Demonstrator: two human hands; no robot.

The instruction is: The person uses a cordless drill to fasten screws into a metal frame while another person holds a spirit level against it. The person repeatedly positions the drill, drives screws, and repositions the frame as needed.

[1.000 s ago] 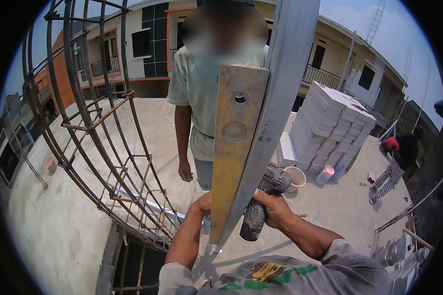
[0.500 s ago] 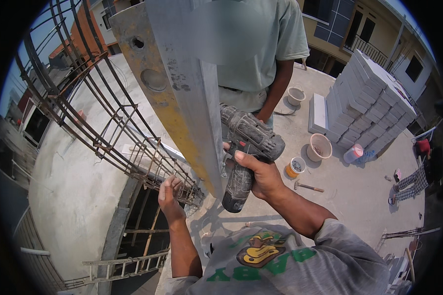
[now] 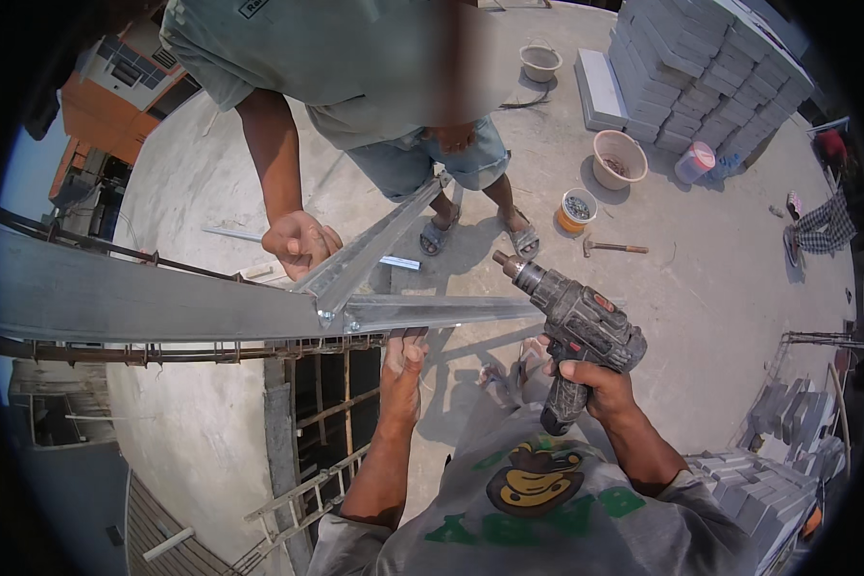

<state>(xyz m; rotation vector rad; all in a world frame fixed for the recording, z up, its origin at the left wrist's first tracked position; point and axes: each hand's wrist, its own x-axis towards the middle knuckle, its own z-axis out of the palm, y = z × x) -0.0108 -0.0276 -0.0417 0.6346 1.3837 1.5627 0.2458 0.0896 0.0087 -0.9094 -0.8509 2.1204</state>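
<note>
Near the scene's middle, the right hand (image 3: pixel 595 384) is clenched around the grip of a drill (image 3: pixel 571 322). Its bit points up and to the left, toward the joint (image 3: pixel 331 312) where two steel channels meet.

One channel (image 3: pixel 144 298) lies almost level, its long axis running left to right across the view, with a rebar cage (image 3: pixel 163 353) just under it. A second channel (image 3: pixel 379 245) slants from the joint up toward the far right.

The left hand (image 3: pixel 401 370) reaches up from below and presses against the underside of the level channel, just right of the joint. Its fingers are hidden behind the steel, so I cannot tell whether they curl around it or only push.

A co-worker's hand (image 3: pixel 300 242) grasps the slanted channel close to the joint, on its far left side.

The joint lies left of the drill, well apart from the bit, along the level channel's axis. The left hand is much nearer the joint than the right.

Far right on the concrete roof stand a stack of blocks (image 3: pixel 701 67), buckets (image 3: pixel 619 158) and a hammer (image 3: pixel 612 248).
</note>
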